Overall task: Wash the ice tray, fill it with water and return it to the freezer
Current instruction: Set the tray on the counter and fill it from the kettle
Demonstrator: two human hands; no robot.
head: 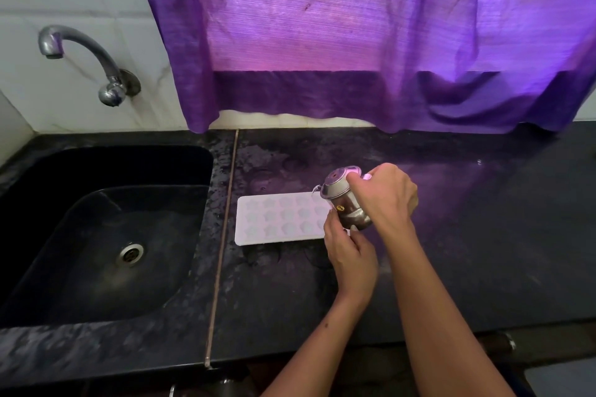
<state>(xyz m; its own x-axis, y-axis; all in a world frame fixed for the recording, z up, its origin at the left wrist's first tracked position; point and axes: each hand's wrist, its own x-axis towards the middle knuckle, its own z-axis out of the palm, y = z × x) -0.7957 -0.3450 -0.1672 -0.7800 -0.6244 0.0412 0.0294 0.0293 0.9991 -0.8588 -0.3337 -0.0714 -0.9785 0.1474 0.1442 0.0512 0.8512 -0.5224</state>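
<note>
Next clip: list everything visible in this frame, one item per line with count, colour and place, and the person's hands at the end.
ice tray: one, white, star-shaped cells, flat on the counter right of the sink
metal jug: one, steel with a lid and small spout, tilted over the tray's right end
sink: one, black, set in the counter at left, steel drain in its floor
tap: one, chrome, on the tiled wall above the sink
curtain: one, purple, hanging behind the counter
counter: one, black stone
left hand: holds the jug's lower body
right hand: grips the jug from the handle side
</note>
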